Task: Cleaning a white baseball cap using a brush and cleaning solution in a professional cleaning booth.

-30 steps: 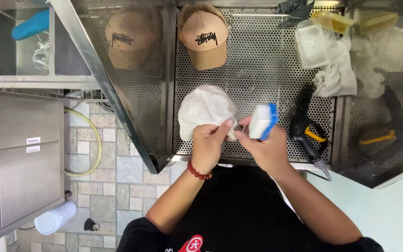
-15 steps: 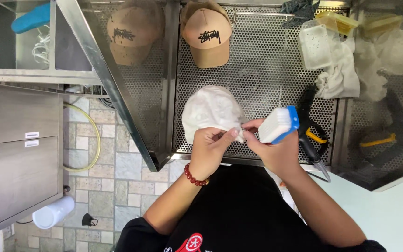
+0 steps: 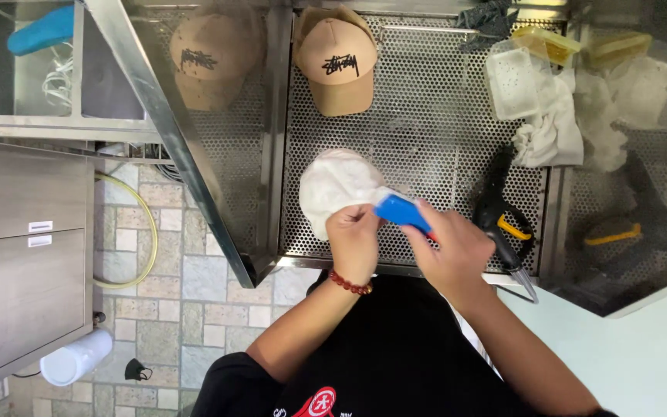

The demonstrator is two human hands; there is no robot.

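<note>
Brushing of a white cap (image 3: 339, 185), gripped at its edge by the left hand (image 3: 355, 241), with a blue brush (image 3: 401, 210) clasped in the right hand (image 3: 457, 251); steady strokes are judged necessary next.

cap-cleaning workshop | perforated steel table (image 3: 441, 116) | 2 tan caps (image 3: 339, 62) | tiled floor (image 3: 187, 301)

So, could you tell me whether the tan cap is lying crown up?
Yes: the tan cap rests crown up on the perforated metal surface, its domed front showing.
</note>
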